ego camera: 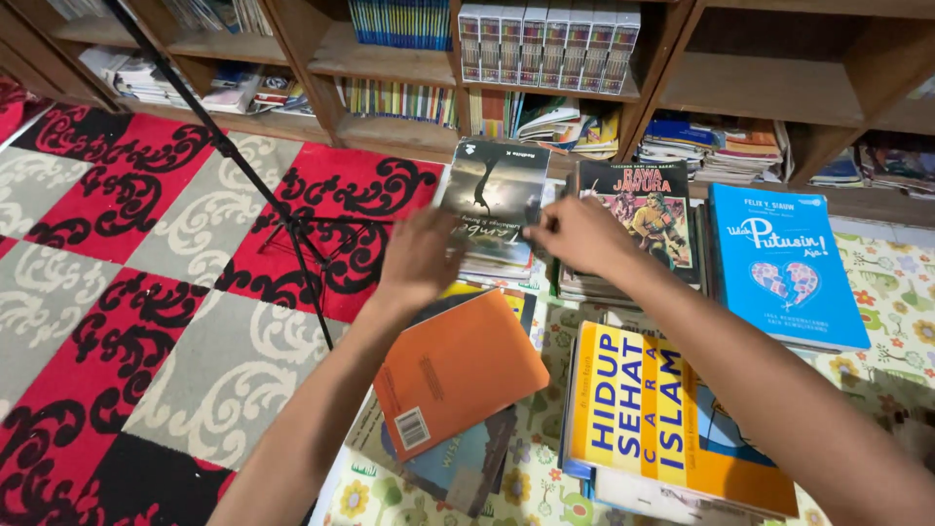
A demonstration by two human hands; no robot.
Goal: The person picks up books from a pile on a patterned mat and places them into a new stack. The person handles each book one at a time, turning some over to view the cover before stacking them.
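My left hand (421, 255) and my right hand (577, 234) both reach forward to a dark grey book (495, 190) with a pale figure on its cover. It lies on top of a short pile of books. The left hand touches its lower left edge, the right hand grips its right edge; both are motion-blurred. Just below the hands an orange book (456, 370) lies tilted on other books.
Stacks of books cover a floral mat (901, 312): a yellow-and-blue book (653, 414), a bright blue book (784, 263), a dark illustrated book (648, 209). Wooden shelves (390, 58) full of books stand behind. A black tripod leg (263, 185) crosses the red patterned carpet (117, 263).
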